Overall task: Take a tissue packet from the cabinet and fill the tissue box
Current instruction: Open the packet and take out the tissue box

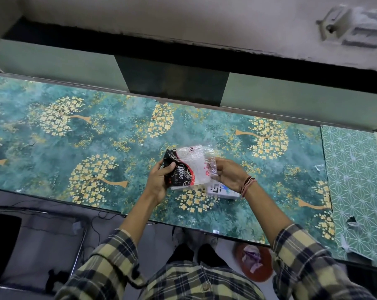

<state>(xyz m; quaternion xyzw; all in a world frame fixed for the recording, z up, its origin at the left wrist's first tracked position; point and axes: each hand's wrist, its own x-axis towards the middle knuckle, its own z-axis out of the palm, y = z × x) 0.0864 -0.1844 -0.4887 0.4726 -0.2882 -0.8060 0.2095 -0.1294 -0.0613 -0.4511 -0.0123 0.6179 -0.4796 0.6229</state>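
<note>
A tissue packet [188, 167] in clear plastic with a black and red printed end is held above the table. My left hand [159, 180] grips its black end from below. My right hand [228, 174] pinches the clear plastic flap at the packet's right end. Under my right hand lies a white tissue box [221, 191] with a grey pattern, flat on the table and partly hidden by the hand and the packet.
The table [96, 137] has a teal cover with gold trees; its near edge runs in front of my body. A green patterned sheet [354, 174] covers the right end. An orange bin [254, 263] with scraps stands on the floor. A wall rises behind.
</note>
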